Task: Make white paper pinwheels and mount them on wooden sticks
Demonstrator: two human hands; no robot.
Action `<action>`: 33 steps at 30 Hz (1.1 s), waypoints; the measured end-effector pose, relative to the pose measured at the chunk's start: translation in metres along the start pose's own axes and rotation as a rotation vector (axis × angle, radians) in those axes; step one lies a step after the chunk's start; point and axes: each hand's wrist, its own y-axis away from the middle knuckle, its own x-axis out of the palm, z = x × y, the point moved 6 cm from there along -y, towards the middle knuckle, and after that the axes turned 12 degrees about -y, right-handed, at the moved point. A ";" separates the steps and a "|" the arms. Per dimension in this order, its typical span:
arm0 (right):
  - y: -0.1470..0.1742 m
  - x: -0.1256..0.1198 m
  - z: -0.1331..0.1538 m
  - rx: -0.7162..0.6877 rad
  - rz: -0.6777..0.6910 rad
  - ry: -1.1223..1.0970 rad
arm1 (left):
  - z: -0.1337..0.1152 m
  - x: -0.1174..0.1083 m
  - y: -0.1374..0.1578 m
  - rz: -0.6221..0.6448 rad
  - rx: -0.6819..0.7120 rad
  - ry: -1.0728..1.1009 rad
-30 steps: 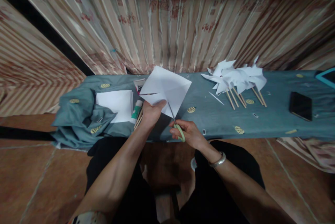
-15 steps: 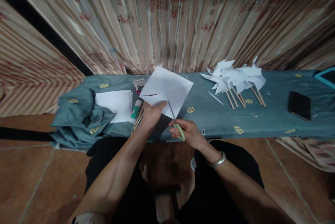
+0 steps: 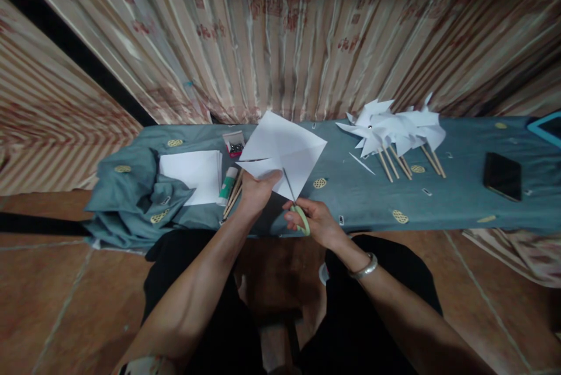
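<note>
A square sheet of white paper (image 3: 291, 138) is held up in the air by my left hand (image 3: 259, 188), its thumb on top and the other fingers beneath. One slit runs in from the paper's left corner. My right hand (image 3: 318, 220) grips a pair of scissors (image 3: 301, 218) with light green handles. Their blades lie over the paper near its corner closest to me, pointing toward its middle; whether the blades are parted cannot be made out. Beside my left hand lie several wooden sticks (image 3: 234, 195), a green and white glue stick (image 3: 227, 185) and a small box of metal pins (image 3: 234, 144).
Several white paper pinwheels (image 3: 397, 127) on wooden sticks lie to the right, near a thin paper strip (image 3: 362, 163). A dark phone (image 3: 502, 176) rests farther right. A stack of white paper (image 3: 193, 175) lies left on the green cloth (image 3: 368, 205). A curtain (image 3: 280, 42) hangs behind.
The paper and my left hand have shifted slightly to the right, showing more of the pin box. My right hand and the scissors have barely moved.
</note>
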 end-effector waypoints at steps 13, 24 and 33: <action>-0.001 -0.004 0.000 -0.025 -0.021 0.028 | -0.002 0.003 0.004 0.052 -0.017 -0.011; -0.002 -0.004 0.001 -0.015 -0.031 0.019 | 0.001 0.003 0.006 0.062 -0.043 -0.017; -0.002 -0.005 0.001 -0.018 -0.037 0.036 | 0.001 0.003 0.008 0.057 -0.044 -0.025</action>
